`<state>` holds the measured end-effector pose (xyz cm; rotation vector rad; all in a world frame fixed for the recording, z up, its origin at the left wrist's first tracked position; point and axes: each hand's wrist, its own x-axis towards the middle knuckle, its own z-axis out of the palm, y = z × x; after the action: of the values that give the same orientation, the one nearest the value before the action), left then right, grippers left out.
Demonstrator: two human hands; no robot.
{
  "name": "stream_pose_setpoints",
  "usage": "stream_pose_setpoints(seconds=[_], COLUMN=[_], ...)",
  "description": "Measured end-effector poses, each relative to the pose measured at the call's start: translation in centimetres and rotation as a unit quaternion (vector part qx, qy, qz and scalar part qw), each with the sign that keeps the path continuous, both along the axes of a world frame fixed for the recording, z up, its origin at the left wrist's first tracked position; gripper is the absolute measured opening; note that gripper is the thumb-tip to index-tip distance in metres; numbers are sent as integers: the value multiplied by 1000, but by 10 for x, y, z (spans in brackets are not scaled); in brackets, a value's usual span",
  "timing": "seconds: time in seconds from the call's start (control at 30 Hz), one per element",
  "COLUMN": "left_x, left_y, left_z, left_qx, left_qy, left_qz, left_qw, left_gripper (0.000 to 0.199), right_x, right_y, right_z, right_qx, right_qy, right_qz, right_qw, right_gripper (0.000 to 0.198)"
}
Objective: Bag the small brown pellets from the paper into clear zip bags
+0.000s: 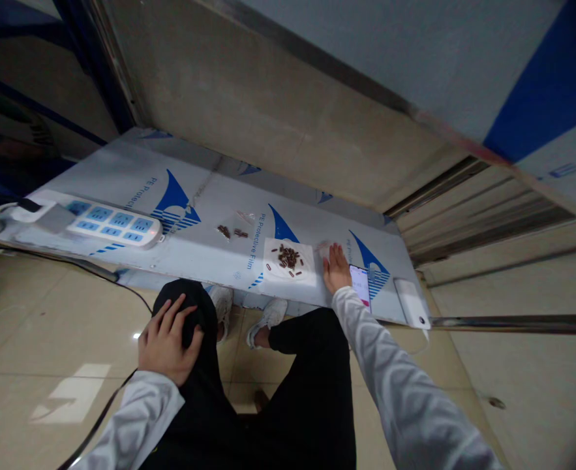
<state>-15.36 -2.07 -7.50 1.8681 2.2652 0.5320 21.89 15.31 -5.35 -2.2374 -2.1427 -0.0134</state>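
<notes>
A: Where's the R hand [336, 267]?

B: Flat on the low metal panel [190, 245], near its front edge, fingers spread, palm down, holding nothing. Arm's stretched out fwd from the white sleeve [390, 378].

A: And the brown pieces [288, 256]?

B: Piled on a white sheet [289, 260] just left of that hand, close but not touching afaict. A few more pieces [232, 232] lie further left on clear plastic, mid-panel.

A: Anything on the other side?

B: Phone [360, 284] w/ lit screen just right of the hand, partly under the wrist. White power bank [411, 302] at the panel's right front corner. Power strip [114, 225] sits twd the left end.

A: L hand [167, 343]?

B: Off the panel, resting on the left knee [190, 307], fingers loosely curved over the black trouser fabric, gripping nothing.
</notes>
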Motion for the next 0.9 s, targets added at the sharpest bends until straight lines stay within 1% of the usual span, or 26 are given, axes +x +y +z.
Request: stream_pose_setpoints(seconds=[0.07,0.13,0.2,0.27,0.37,0.47,0.53,0.6,0.67,0.73,0.77,0.83,0.9], left_x=[-1,-1,-1,0,1,1,1,0,0,-1,-2,-2,-3], left_y=[0,0,0,0,0,0,1,1,1,0,0,-1,-1], left_z=[0,0,-1,-2,-3,-2,-2,-2,-3,-5,-5,-6,-5], left_qx=[0,1,3,5,4,0,-1,3,10,16,19,25,30], left_qy=[2,2,2,5,6,3,2,3,5,6,5,1,-5], left_qz=[0,0,0,0,3,6,7,7,6,3,0,-3,-1], left_qw=[1000,1000,1000,1000,1000,1000,1000,1000,1000,1000,1000,1000,1000], left_gripper=[36,36,35,36,35,35,35,35,35,35,35,34,33], right_x=[-4,-4,-3,-3,-7,-23,-44,-76,-115,-155,-174,-203,-222], right_y=[-2,4,12,17,17,16,20,30,43,56,61,68,72], right_z=[-17,-27,-30,-28,-18,-5,5,13,16,14,11,3,-7], right_qx=[-49,-77,-99,-104,-75,3,56,71,43,2,-14,-33,-33], right_qy=[4,10,13,12,3,-5,1,23,51,71,76,79,84], right_qz=[-20,-35,-48,-61,-89,-104,-73,-6,76,160,190,221,222], right_qw=[999,996,994,993,993,995,996,997,995,984,979,971,971], right_gripper=[58,59,61,62,62,63,61,53,45,37,34,30,23])
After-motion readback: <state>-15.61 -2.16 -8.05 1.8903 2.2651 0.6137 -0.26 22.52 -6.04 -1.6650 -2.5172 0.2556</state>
